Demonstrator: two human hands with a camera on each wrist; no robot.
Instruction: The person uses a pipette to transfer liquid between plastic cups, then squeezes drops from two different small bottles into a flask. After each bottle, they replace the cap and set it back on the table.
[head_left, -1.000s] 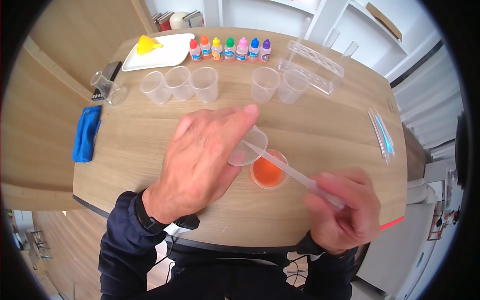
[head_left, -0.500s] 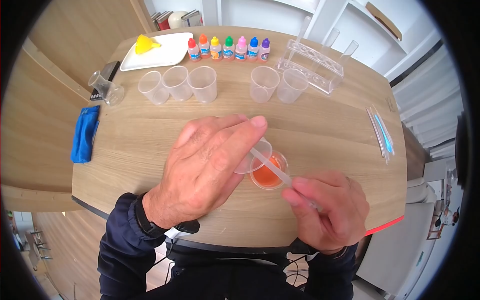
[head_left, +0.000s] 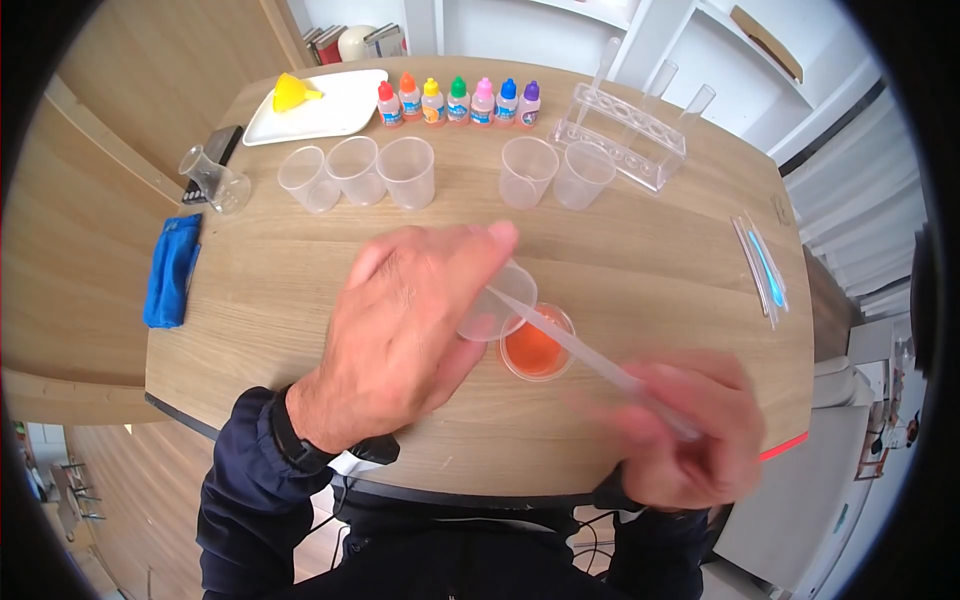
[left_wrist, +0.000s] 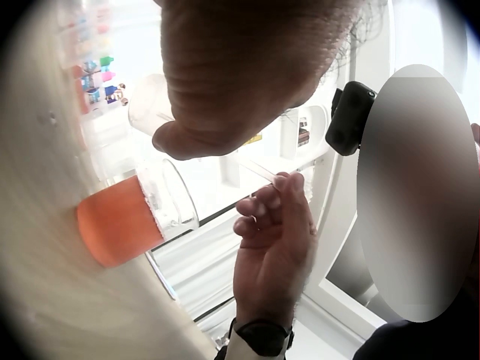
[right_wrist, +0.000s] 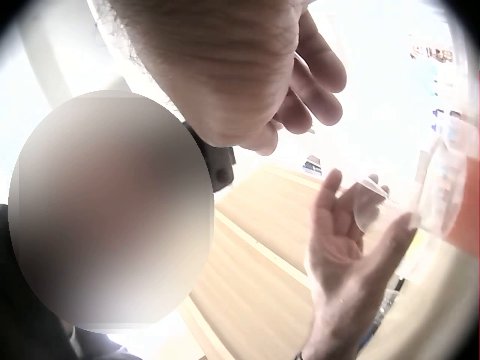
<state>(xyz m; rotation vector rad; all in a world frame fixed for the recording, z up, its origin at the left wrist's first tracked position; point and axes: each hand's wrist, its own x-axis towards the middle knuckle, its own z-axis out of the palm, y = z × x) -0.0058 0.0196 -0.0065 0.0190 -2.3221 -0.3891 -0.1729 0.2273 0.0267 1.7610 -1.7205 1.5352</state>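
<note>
My left hand (head_left: 395,325) grips a small clear plastic cup (head_left: 482,322), tilted with its mouth toward the right. A translucent plastic pipette (head_left: 578,347) has its thin end inside that cup's mouth. At the other end, my right hand (head_left: 695,430) pinches the pipette between thumb and fingers, blurred in the head view. Just below and right of the tilted cup, a clear cup of orange liquid (head_left: 535,350) stands upright on the table. In the left wrist view the orange liquid (left_wrist: 124,221) fills more than half of its cup.
Several clear cups (head_left: 406,172) stand in two groups across the table. Behind them are a row of coloured-cap dropper bottles (head_left: 458,103), a white tray (head_left: 345,105) with a yellow funnel (head_left: 292,93), and a test tube rack (head_left: 630,125). A glass flask (head_left: 225,185) and blue cloth (head_left: 172,270) are left.
Half a second ago both hands were closer together, with the pipette deeper in the tilted cup. Since then my right hand has drawn back right and my left hand shifted slightly left.
</note>
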